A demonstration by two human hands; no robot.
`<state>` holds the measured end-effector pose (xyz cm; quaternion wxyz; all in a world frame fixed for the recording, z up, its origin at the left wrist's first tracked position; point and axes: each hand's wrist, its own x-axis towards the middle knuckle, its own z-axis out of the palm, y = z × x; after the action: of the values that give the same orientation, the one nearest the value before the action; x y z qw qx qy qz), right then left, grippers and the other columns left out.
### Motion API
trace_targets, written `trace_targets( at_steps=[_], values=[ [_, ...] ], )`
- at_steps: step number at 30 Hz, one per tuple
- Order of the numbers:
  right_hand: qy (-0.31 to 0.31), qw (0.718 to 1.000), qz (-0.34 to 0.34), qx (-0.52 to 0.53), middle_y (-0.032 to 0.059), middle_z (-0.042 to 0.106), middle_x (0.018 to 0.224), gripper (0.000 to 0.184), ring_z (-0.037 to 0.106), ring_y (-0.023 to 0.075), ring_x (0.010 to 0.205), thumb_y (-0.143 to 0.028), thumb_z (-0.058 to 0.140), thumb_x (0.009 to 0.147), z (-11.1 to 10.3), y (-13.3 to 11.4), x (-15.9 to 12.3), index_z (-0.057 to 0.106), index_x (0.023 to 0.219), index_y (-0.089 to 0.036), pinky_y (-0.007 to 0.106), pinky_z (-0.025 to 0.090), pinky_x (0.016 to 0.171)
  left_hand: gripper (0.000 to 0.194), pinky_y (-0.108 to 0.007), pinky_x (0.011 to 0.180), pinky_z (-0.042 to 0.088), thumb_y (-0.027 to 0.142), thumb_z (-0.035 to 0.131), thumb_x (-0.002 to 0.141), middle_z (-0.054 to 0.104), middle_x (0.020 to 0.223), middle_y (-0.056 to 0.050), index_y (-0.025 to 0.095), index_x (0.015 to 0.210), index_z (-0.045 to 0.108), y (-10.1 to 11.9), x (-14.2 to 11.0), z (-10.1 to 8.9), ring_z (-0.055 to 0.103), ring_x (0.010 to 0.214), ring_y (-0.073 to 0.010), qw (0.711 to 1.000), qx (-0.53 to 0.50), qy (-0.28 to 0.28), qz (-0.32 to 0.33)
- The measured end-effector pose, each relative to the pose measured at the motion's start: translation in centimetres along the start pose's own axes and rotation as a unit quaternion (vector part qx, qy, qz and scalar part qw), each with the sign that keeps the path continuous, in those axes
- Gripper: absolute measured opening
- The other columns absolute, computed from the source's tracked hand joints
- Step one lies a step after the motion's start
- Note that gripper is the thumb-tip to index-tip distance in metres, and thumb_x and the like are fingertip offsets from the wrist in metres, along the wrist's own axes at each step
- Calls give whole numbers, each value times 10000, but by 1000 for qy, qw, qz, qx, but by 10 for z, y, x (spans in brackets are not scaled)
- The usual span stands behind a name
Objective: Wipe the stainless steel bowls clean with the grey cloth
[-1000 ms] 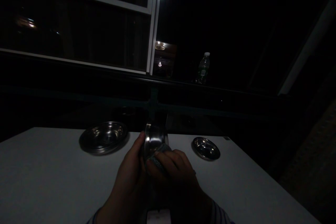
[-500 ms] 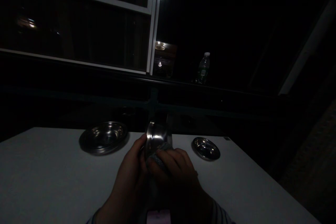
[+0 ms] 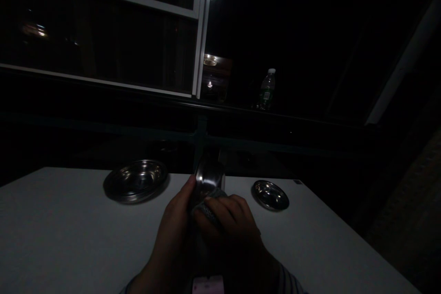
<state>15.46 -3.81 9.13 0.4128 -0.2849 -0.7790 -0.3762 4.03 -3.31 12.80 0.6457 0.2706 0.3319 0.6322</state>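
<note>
In the dim light my left hand [image 3: 174,225] grips a small steel bowl [image 3: 208,178], held on edge above the white table [image 3: 62,234]. My right hand [image 3: 230,220] is closed on a grey cloth [image 3: 206,209] and presses it against the bowl's lower part. The two hands touch each other in front of me. A striped sleeve shows at my right wrist.
A wide steel dish [image 3: 136,186] lies on the table to the left of my hands, a smaller steel dish [image 3: 270,194] to the right. A water bottle [image 3: 267,89] stands on a dark ledge behind. A window frame [image 3: 201,32] rises at the back.
The bowl has turned in my left hand and sits a little higher. My right hand with the cloth has shifted slightly along it.
</note>
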Motion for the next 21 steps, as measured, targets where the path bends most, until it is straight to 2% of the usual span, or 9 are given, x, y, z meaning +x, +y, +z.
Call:
trace_targets(
  at_steps=[3, 5, 8, 11, 15, 18, 21],
  values=[
    [4, 1000, 11, 0, 29, 618, 961, 177, 510, 163, 863, -187, 531, 807, -1, 2, 1, 607, 966, -201, 343, 369, 751, 278, -213, 496, 415, 411, 654, 648, 580, 521, 24, 138, 604, 620, -4, 3, -4, 519, 497, -104, 999, 33, -27, -11],
    [7, 1000, 27, -7, 27, 623, 944, 179, 510, 165, 845, -184, 530, 801, -2, 3, 2, 610, 959, -207, 339, 369, 740, 297, -210, 526, 421, 434, 643, 656, 580, 523, 25, 143, 600, 623, -5, 2, -5, 520, 525, -107, 998, 63, -30, 5],
    [9, 998, 55, -17, 28, 628, 911, 175, 511, 170, 822, -184, 523, 792, -6, 4, 6, 618, 935, -215, 337, 370, 728, 305, -213, 562, 430, 442, 632, 663, 601, 551, 13, 150, 575, 619, -3, -3, -1, 528, 562, -118, 994, 101, -35, 34],
    [10, 996, 84, -8, 49, 624, 919, 178, 515, 178, 828, -191, 494, 801, -12, 8, 9, 624, 923, -200, 334, 387, 718, 264, -222, 542, 427, 411, 643, 649, 614, 550, -2, 159, 570, 638, 1, -9, 6, 541, 569, -140, 992, 116, -32, 29],
    [-7, 988, 149, 39, 75, 607, 956, 217, 522, 185, 862, -212, 474, 814, -21, 20, 10, 617, 974, -175, 342, 427, 740, 226, -233, 584, 440, 381, 664, 616, 642, 574, -26, 159, 579, 664, 1, -13, 8, 576, 619, -172, 988, 143, -37, 47],
    [-32, 975, 209, 69, 77, 594, 972, 237, 527, 183, 886, -224, 475, 821, -27, 31, 9, 607, 1011, -177, 345, 446, 764, 260, -244, 575, 443, 405, 639, 638, 654, 592, -41, 149, 607, 672, -1, -13, 8, 585, 613, -182, 984, 167, -44, 40],
    [-40, 966, 240, 84, 76, 588, 970, 241, 526, 178, 908, -215, 469, 829, -29, 37, 8, 602, 1027, -177, 330, 454, 775, 290, -244, 551, 435, 433, 617, 656, 652, 586, -37, 152, 613, 672, -2, -14, 8, 580, 587, -177, 985, 166, -33, 33]
  ],
)
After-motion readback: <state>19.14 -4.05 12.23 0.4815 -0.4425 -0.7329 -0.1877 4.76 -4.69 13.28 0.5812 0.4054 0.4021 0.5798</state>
